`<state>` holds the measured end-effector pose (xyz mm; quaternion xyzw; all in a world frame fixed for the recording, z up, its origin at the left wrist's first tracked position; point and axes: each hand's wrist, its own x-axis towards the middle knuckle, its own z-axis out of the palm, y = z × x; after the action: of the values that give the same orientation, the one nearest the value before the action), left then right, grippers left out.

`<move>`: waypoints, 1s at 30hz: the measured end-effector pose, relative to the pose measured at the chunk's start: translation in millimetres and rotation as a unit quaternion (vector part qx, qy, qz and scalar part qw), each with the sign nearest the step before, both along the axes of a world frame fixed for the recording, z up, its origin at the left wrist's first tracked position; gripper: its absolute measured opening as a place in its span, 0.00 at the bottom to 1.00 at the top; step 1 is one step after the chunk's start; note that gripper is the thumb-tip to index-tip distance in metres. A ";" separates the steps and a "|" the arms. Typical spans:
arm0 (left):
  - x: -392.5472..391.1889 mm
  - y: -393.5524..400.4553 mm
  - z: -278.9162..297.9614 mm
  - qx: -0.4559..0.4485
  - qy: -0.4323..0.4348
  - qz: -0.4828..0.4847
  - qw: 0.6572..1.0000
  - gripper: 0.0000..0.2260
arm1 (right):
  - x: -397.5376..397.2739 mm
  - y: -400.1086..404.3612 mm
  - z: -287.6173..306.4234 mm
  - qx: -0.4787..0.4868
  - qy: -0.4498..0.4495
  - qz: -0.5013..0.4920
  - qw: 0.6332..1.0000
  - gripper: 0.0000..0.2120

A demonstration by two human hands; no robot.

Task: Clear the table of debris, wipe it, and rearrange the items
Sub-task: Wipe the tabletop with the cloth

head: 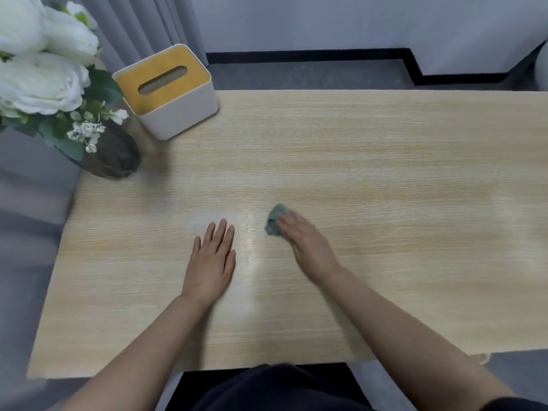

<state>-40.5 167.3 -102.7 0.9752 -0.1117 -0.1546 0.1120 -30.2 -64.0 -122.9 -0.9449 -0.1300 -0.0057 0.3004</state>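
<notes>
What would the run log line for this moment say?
phase: wiping | right hand: presses cloth on table | left hand: flat on table

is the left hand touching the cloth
Apart. The head view shows bare table between the flat left hand and the cloth.

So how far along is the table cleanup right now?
No debris shows on the table, so clearing looks done. Wiping is in hand: the right hand presses a grey-green cloth while the left hand rests flat. The tissue box and flower vase sit at the far-left corner, perhaps awaiting rearranging.
</notes>
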 end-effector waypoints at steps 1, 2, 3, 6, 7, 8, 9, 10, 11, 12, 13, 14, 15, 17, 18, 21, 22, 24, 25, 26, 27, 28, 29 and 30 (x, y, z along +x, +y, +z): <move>-3.6 -0.7 -0.6 -0.001 0.000 0.005 1.000 0.32 | -17.2 6.1 0.1 0.001 -0.005 0.057 0.998 0.17; -7.9 -1.5 -0.8 -0.002 0.002 0.010 1.000 0.32 | -32.8 8.7 0.8 -0.003 -0.009 0.121 0.993 0.17; -13.3 -2.8 -0.6 -0.003 0.002 0.015 1.000 0.32 | -44.3 6.8 0.6 -0.011 -0.011 0.183 0.983 0.18; -27.2 -5.9 0.6 0.002 0.005 0.025 1.000 0.33 | -36.6 -17.1 -5.0 -0.038 -0.006 0.220 0.975 0.18; -31.5 -6.6 1.0 0.004 0.007 0.027 1.000 0.33 | -25.0 -26.4 -6.1 -0.036 0.000 0.179 0.983 0.18; -35.6 -7.2 1.4 0.003 0.007 0.029 1.000 0.33 | -11.2 -36.2 -4.5 -0.033 0.002 0.123 0.992 0.18; -39.9 -7.4 1.4 0.001 0.007 0.031 0.999 0.33 | 1.6 -44.8 -0.5 -0.032 0.008 0.061 0.998 0.19; -44.7 -7.0 1.0 0.001 0.006 0.033 0.999 0.33 | 11.5 -50.9 4.7 -0.034 0.029 0.005 0.999 0.19; -49.6 -6.4 0.5 0.000 0.005 0.033 0.999 0.33 | 18.2 -54.8 7.6 -0.036 0.047 -0.043 0.997 0.19; -55.0 -5.7 -0.3 -0.001 0.003 0.031 1.000 0.32 | 20.1 -54.3 9.8 -0.037 0.057 -0.075 0.995 0.19; -60.5 -5.0 -0.7 -0.004 0.002 0.028 1.000 0.32 | 16.4 -50.9 12.0 -0.027 0.059 -0.092 0.994 0.19; -65.4 -3.9 -0.8 -0.007 0.002 0.026 1.000 0.32 | 8.5 -43.6 11.3 -0.028 0.051 -0.095 0.994 0.18; -69.7 -2.4 -1.0 -0.011 0.002 0.025 1.000 0.31 | -4.6 -34.7 9.8 -0.023 0.044 -0.081 0.995 0.18; -76.0 0.5 -0.9 -0.019 0.001 0.023 1.000 0.31 | -42.6 -14.1 2.2 -0.005 0.034 -0.003 0.999 0.18; -78.2 2.0 -1.0 -0.021 0.000 0.020 1.000 0.31 | -63.7 -5.6 -0.3 -0.001 0.035 0.045 0.998 0.19; -83.1 9.1 -1.1 -0.024 0.003 0.000 1.000 0.30 | -101.4 -5.9 -2.6 -0.015 0.010 0.234 0.972 0.19; -84.9 12.3 -1.3 -0.024 0.004 -0.007 1.000 0.30 | -99.3 -11.0 -1.6 -0.030 0.018 0.263 0.964 0.19; -89.4 18.9 -0.7 -0.023 0.006 -0.022 0.999 0.30 | -79.6 -23.6 4.4 -0.044 0.024 0.217 0.975 0.23; -91.9 22.1 -0.7 -0.025 0.007 -0.029 0.999 0.29 | -66.5 -30.7 5.0 -0.048 0.028 0.155 0.986 0.24; -94.6 24.8 -0.4 -0.027 0.008 -0.034 0.999 0.29 | -54.9 -36.3 7.0 -0.047 0.037 0.089 0.994 0.21; -96.9 27.0 -0.5 -0.028 0.009 -0.037 0.999 0.29 | -46.1 -39.1 7.5 -0.049 0.039 0.035 0.997 0.18; -99.0 28.7 -0.6 -0.029 0.010 -0.038 0.999 0.29 | -40.8 -38.4 6.6 -0.050 0.039 0.000 0.998 0.18; -101.1 29.7 -0.4 -0.032 0.010 -0.039 0.999 0.30 | -41.6 -33.1 6.2 -0.045 0.043 -0.026 0.998 0.19; -103.4 29.9 -0.7 -0.035 0.010 -0.039 0.999 0.30 | -48.2 -25.1 4.5 -0.033 0.054 -0.052 0.997 0.19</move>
<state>-143.8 197.2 -103.4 0.9641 -0.1536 -0.1645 0.1411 -78.4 -89.1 -118.4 -0.9587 -0.0644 0.0345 0.2748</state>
